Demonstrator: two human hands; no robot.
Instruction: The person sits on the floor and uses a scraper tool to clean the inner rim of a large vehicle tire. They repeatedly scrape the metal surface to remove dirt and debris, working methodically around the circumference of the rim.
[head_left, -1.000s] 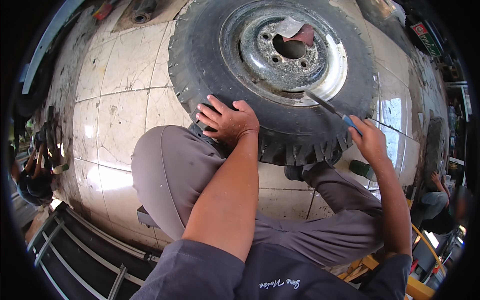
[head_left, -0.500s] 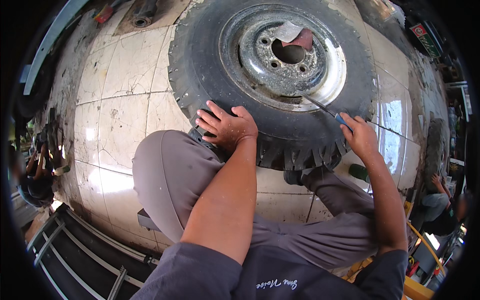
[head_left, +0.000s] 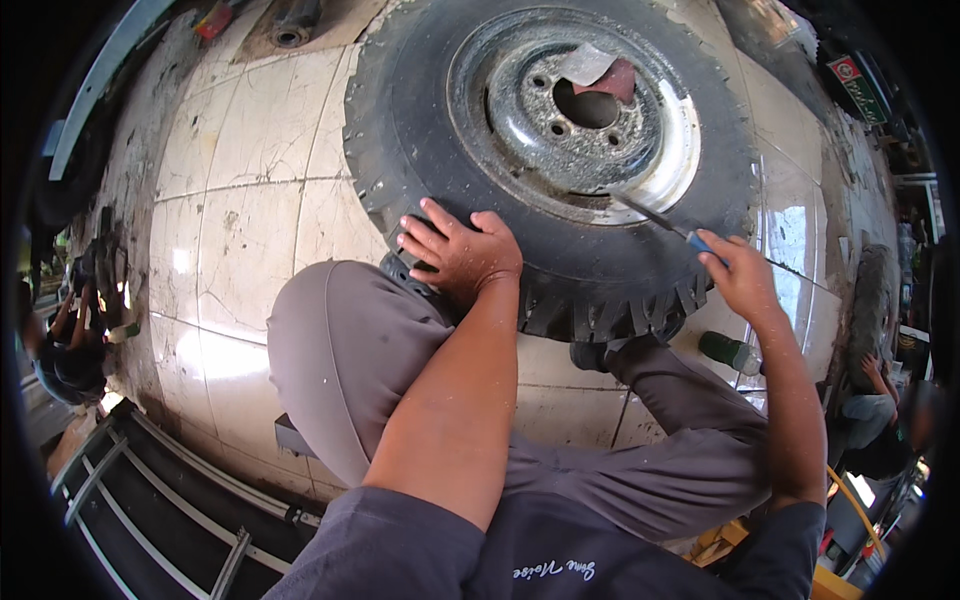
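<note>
A large black tire (head_left: 415,140) lies flat on the tiled floor, fitted on a steel wheel rim (head_left: 684,140). The rim's outer band is bright on its right side; grime and worn paint cover the centre disc. My left hand (head_left: 465,253) rests with spread fingers on the tire's near left edge. In my right hand (head_left: 742,280) is a blue-handled tool with a long flat blade (head_left: 650,213), its tip against the rim's near right edge. Two pieces of sandpaper, one grey (head_left: 586,65) and one reddish (head_left: 618,82), lie by the hub hole.
A green jar (head_left: 728,352) lies by my right leg. Beyond the tire's left is a metal cylindrical part (head_left: 293,28). A metal frame (head_left: 110,480) stands at lower left. Other people are at the far left (head_left: 72,360) and far right (head_left: 880,430), near another tire (head_left: 873,310).
My right hand and the blade have shifted slightly right along the rim. The wheel appears slightly farther right and up. My left hand stays on the tire.
</note>
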